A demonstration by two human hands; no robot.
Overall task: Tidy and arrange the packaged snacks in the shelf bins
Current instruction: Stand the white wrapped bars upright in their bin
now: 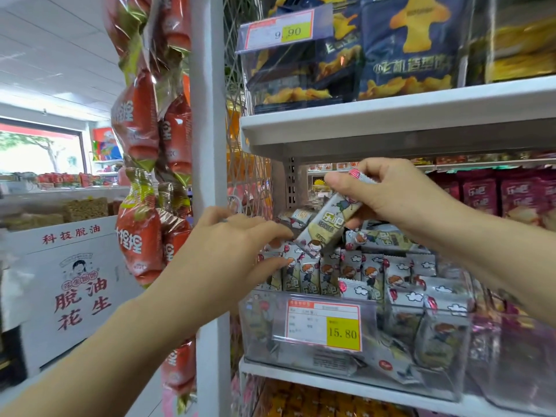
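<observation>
Head view: my right hand [400, 197] pinches a snack packet [334, 224]; my left hand [228, 251], fingers straight, steadies the near row [331, 275]; the far packets [388, 239] look unsorted.

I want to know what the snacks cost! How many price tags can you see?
2. The upper tag reads 9.90, in front of the blue bags. The lower tag reads 15.80, on the clear bin. More may be hidden farther back.
</observation>
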